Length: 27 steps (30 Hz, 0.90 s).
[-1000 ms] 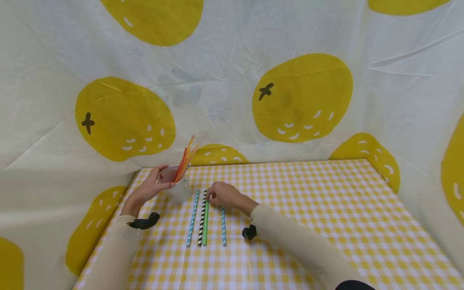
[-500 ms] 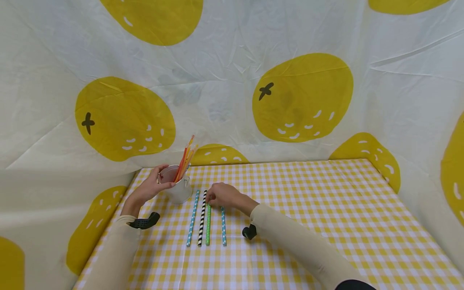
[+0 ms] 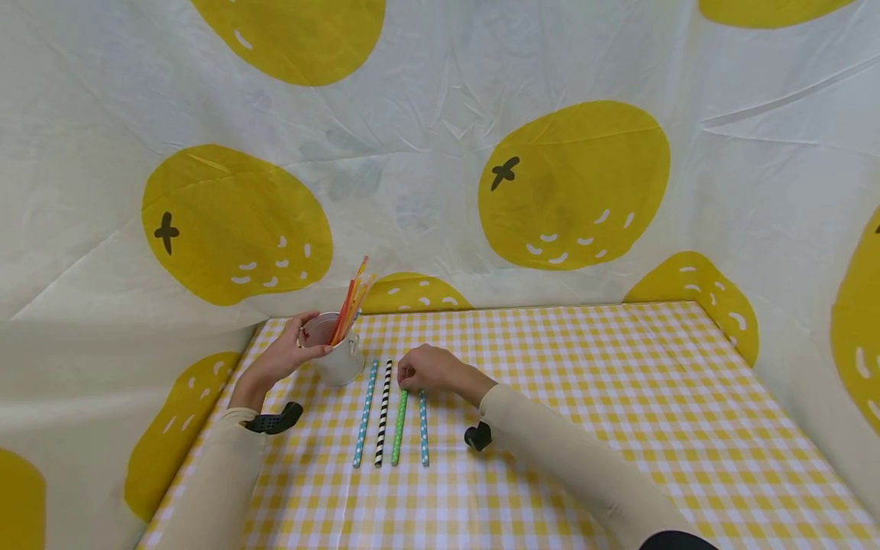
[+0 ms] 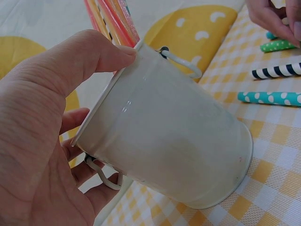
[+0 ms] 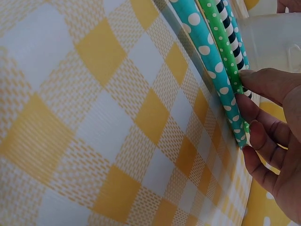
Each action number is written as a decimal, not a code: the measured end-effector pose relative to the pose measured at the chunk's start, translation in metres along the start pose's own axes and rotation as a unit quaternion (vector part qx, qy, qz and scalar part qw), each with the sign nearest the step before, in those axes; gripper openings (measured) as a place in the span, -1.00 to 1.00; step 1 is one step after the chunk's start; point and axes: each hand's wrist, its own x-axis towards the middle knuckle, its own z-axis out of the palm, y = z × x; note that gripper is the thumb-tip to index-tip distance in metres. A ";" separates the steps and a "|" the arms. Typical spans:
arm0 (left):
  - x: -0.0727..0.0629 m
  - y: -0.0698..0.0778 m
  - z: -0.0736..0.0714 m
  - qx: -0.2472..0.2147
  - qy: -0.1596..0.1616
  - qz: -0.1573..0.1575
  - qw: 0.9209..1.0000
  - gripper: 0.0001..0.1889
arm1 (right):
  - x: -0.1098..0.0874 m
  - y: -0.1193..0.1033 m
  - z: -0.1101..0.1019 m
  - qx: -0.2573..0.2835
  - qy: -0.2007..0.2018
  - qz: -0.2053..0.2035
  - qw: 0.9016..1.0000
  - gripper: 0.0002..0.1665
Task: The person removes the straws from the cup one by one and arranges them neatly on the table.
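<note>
My left hand (image 3: 278, 360) holds a small white metal bucket (image 3: 341, 368) by its rim, thumb over the near edge and fingers round the far side. Red, orange and yellow paper straws (image 3: 351, 305) lean out of it. My right hand (image 3: 435, 368) pinches the far end of a green dotted paper straw (image 3: 399, 431) between thumb and forefinger. Left of that straw lie a black-and-white striped straw (image 3: 382, 420) and a blue dotted straw (image 3: 365, 416). A second blue dotted straw (image 5: 211, 59) lies to its right, its far end close under the other right-hand fingers.
Yellow-and-white checked cloth (image 3: 584, 397) covers the table. Behind it hangs a pale curtain (image 3: 412, 206) with large yellow fruit prints, which also runs along both sides. Little wire loops (image 4: 183, 66) stick out from the bucket's sides.
The green straw has slid right with my right hand, away from the striped straw; a gap now shows between them. My left hand and the bucket stay in place.
</note>
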 end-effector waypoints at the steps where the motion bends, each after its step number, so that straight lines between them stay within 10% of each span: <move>1: -0.002 0.004 0.000 -0.003 -0.001 0.001 1.000 -0.08 | 0.000 0.001 0.000 -0.004 -0.001 0.002 1.000 -0.92; 7: -0.017 0.030 0.001 -0.020 -0.010 0.003 1.000 -0.10 | 0.001 0.007 -0.001 -0.022 -0.018 -0.015 0.999 -0.91; 16: 0.002 -0.005 -0.002 0.000 -0.001 0.002 1.000 -0.07 | 0.003 0.008 -0.006 -0.006 -0.034 -0.044 0.998 -0.89; 27: -0.009 0.016 0.000 -0.009 -0.006 0.003 1.000 -0.10 | 0.007 0.010 -0.009 -0.006 -0.038 -0.051 0.998 -0.88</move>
